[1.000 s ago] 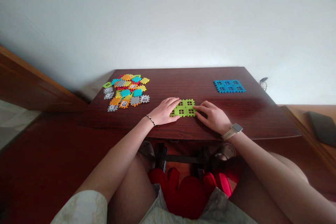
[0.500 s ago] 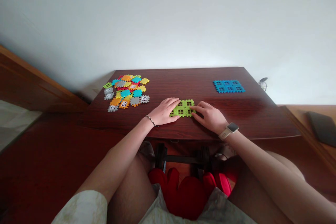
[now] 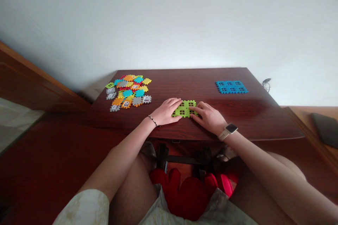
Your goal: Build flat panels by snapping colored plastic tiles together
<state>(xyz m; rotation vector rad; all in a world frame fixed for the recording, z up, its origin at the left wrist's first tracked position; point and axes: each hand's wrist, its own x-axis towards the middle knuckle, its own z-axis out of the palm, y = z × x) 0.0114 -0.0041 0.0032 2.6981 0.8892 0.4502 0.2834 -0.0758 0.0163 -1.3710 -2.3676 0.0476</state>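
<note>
Wall (image 3: 169, 21): pale, smooth and matte, running behind the table's far edge.
Table (image 3: 169, 88): dark reddish brown with a streaked wood grain and a dull sheen; its surface looked slick enough that a firm sideways push might have sent a light panel sliding.
Tile pile (image 3: 128, 93): on the table's left part, overlapping squares with toothed rims in orange, yellow, turquoise, grey, red and green, some with white lattice windows; stacked so loosely that a brush from the left forearm could have scattered it.
Right hand (image 3: 207, 116): index finger and thumb a little apart, touching the green panel's right end; whether they pinched or merely pressed, I could not tell.
Left hand (image 3: 167, 110): spread wide, holding the green panel's left end, fingers at the far edge and thumb at the near one.
Blue panel (image 3: 231, 87): flat, toothed and windowed, well apart on the right.
Green panel (image 3: 186, 109): flat on the table between the hands, apparently plastic, bright lime, with arched windows in two rows; uneven pressure might have popped its interlocked seams, and lifting one end could have bent it.
Watch (image 3: 228, 130): dark square face, pale band, on the right wrist.
Bracelet (image 3: 152, 120): thin, dark and light beads, left wrist.
</note>
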